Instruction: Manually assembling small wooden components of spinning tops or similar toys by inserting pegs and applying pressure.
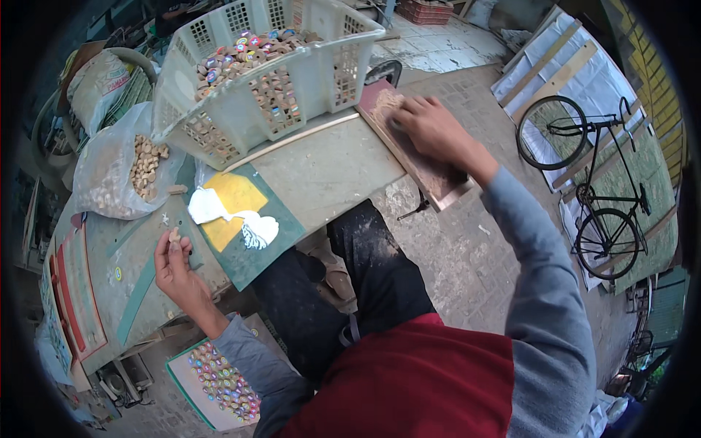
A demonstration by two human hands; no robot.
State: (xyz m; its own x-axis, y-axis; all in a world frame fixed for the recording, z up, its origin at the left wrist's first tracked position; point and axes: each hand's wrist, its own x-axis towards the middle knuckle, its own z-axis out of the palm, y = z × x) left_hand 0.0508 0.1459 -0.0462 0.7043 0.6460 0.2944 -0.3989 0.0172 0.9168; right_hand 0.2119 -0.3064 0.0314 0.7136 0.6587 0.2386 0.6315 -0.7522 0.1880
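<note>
Between the thumb and fingers of my left hand (177, 274), a small wooden piece (174, 235) is pinched above the table's left part. My right hand (431, 128) is pressed down with bent fingers over a long shallow wooden tray (415, 169) dusted with sawdust. Whatever its fingers hold is hidden. On a green sheet (274, 219) between my hands lie a yellow cloth (232, 193) and a knotted white cloth (261, 229). One loose wooden piece (177, 189) rests near the plastic bag.
A pale plastic crate (219, 120) full of wooden discs stands behind the table (328, 157). Left of it sits a clear bag (109, 175) of wooden pieces. Colourful discs cover a board (219, 383) low at left. A black bicycle (595, 182) stands at right.
</note>
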